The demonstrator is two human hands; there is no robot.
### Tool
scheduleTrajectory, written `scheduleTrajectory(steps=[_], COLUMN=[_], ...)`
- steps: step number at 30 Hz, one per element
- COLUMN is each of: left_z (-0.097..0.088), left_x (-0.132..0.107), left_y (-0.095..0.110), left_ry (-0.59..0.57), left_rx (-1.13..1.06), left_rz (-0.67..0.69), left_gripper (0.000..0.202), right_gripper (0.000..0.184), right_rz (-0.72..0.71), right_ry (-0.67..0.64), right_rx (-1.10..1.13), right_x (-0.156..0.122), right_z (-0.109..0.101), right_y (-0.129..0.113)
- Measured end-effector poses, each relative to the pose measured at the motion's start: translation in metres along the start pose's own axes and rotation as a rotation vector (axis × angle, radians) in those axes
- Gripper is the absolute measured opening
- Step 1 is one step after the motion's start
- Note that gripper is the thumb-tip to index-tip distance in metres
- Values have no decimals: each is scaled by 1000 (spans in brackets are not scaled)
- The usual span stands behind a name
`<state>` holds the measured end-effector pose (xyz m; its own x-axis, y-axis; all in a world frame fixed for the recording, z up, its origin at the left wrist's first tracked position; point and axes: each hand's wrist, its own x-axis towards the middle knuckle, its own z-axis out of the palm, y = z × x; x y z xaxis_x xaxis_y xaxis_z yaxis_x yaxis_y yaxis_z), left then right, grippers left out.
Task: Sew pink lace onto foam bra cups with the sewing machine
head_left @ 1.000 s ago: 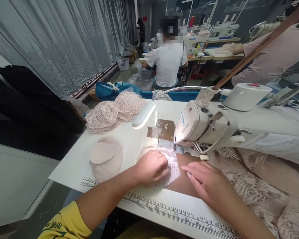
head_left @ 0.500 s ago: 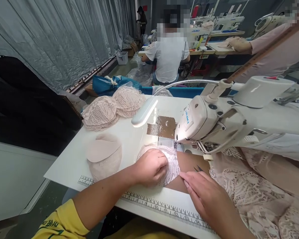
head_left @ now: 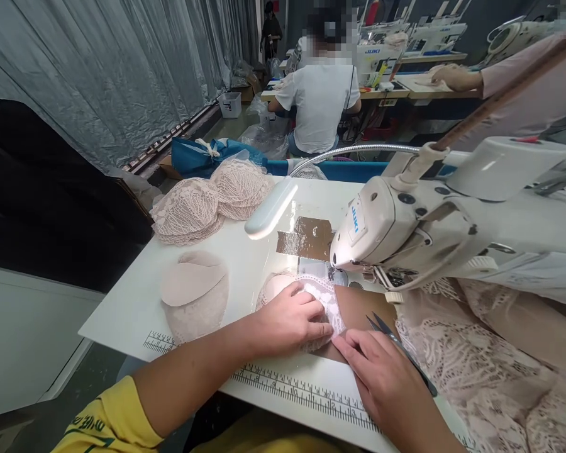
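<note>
A pale lace bra cup [head_left: 325, 294] lies under the sewing machine's [head_left: 365, 220] needle area, partly hidden by my hands. My left hand [head_left: 287, 322] rests on it, fingers stretched out flat and thumb pointing right along the lace. My right hand [head_left: 384, 371] pinches the cup's lower right edge between thumb and forefinger, close to the left thumb. Beside the right hand lies a pair of dark scissors [head_left: 405, 351], blades pointing away from me, its lower part next to the wrist. The needle itself is hard to make out.
Stacked lace cups [head_left: 186, 211] sit at the table's back left. Nearer is a beige cup piece [head_left: 198, 302]. A lamp [head_left: 271, 211] hangs over the white table [head_left: 122, 314]. Lace fabric [head_left: 490, 365] is heaped at right. Co-workers sit and stand beyond.
My left hand has uncurled and spread its fingers over the lace, its thumb reaching right. My right hand has shifted slightly left and down, and more of the scissors shows.
</note>
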<state>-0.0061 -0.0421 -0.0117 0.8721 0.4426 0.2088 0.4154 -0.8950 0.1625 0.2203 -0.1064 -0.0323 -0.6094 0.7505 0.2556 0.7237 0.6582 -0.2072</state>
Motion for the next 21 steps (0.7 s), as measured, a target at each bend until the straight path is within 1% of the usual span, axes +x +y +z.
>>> scheduleTrajectory(steps=[4, 10, 16, 18, 21], left_z=[-1, -2, -1, -1, 0], left_x=[0, 0, 1, 1, 1], left_y=[3, 7, 8, 8, 8], left_ry=[-9, -18, -15, -6, 7], left_rx=[65, 113, 129, 130, 126], left_rz=[-8, -69, -70, -71, -77], left_gripper=[27, 28, 29, 29, 28], right_gripper=[39, 41, 40, 42, 41], right_rz=[-14, -4, -21, -35, -32], right_ry=[-4, 1, 6, 31, 110], right_rx=[6, 18, 21, 12, -28], right_x=[-1, -3, -1, 1, 4], right_z=[1, 1, -1, -3, -5], right_y=[1, 2, 3, 5, 8])
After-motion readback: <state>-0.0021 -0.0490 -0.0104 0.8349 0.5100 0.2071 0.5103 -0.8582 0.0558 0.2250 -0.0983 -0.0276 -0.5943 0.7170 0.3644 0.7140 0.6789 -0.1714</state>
